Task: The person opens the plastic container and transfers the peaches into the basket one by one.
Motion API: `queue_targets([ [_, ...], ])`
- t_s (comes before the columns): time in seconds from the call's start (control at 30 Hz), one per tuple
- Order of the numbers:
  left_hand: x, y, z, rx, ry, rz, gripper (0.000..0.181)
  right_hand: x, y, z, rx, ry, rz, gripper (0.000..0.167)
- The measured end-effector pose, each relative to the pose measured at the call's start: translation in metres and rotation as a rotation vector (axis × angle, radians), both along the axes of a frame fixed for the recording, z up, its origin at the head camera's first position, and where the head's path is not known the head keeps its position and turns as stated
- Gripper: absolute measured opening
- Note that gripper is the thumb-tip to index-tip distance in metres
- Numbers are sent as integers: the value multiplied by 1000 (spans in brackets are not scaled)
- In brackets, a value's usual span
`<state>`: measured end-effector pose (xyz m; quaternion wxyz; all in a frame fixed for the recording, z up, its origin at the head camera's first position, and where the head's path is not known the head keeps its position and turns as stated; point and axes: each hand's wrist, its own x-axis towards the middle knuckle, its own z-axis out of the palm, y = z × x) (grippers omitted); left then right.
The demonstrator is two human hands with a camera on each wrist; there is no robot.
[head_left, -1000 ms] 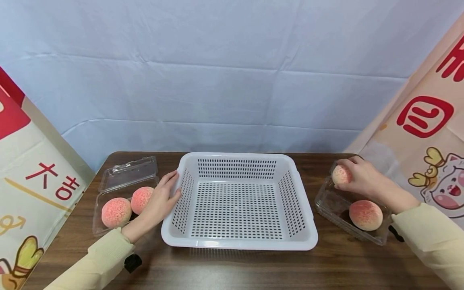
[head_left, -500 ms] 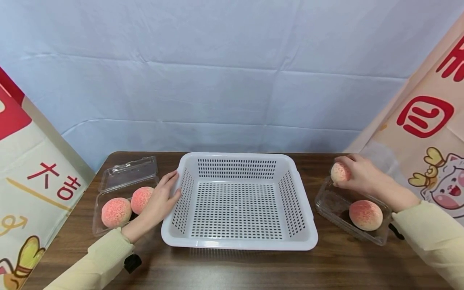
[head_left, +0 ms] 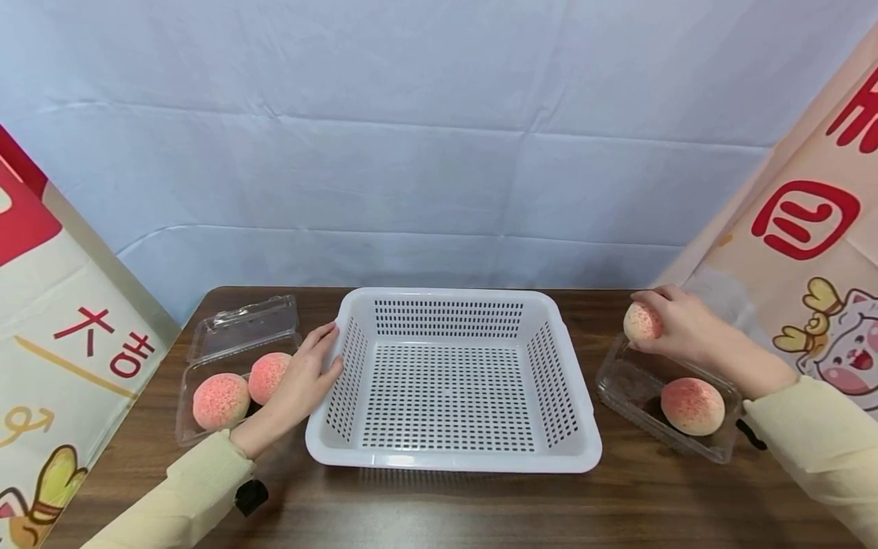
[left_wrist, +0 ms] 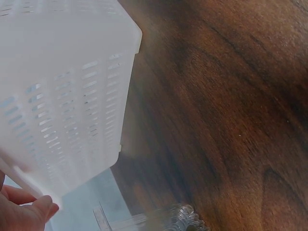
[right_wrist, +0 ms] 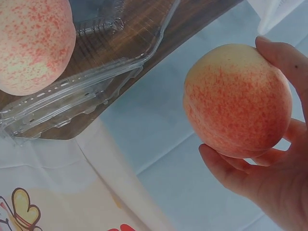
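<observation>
My left hand [head_left: 302, 381] rests on the left rim of a white perforated plastic basket [head_left: 449, 460], its fingers fairly straight. In the left wrist view, fingertips [left_wrist: 45, 207] touch that basket's rim, and most of the hand is out of frame. At the right, my right hand [head_left: 686, 324] grips a pink-and-cream peach [head_left: 643, 322] above the far end of a clear plastic clamshell box [head_left: 627, 374]. The right wrist view shows the thumb and fingers around the held peach [right_wrist: 236, 106]. A second peach [head_left: 693, 406] lies in the same box.
Left of the basket, an open clear box [head_left: 185, 404] holds two pink peaches [head_left: 221, 402], one partly behind my left arm; its lid [head_left: 243, 328] leans back. All stands on a brown wooden table [head_left: 411, 518]. A pale cloth [head_left: 425, 152] hangs behind, with printed banners at both sides.
My right hand has raised the peach slightly, up and a little left from the right box. The left hand and the basket have not moved.
</observation>
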<state>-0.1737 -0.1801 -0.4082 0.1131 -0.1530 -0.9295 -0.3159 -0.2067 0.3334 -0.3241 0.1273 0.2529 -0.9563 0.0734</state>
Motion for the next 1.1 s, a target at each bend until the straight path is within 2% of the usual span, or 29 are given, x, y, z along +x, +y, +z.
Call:
queue_targets([
  [0.57,-2,0,-1,-3,-25,9,53,-2,-7,6,2,34,38,62],
  [1.1,-2,0,-2,2,18,0,51,2,-18,16,-3,-4,14,63],
])
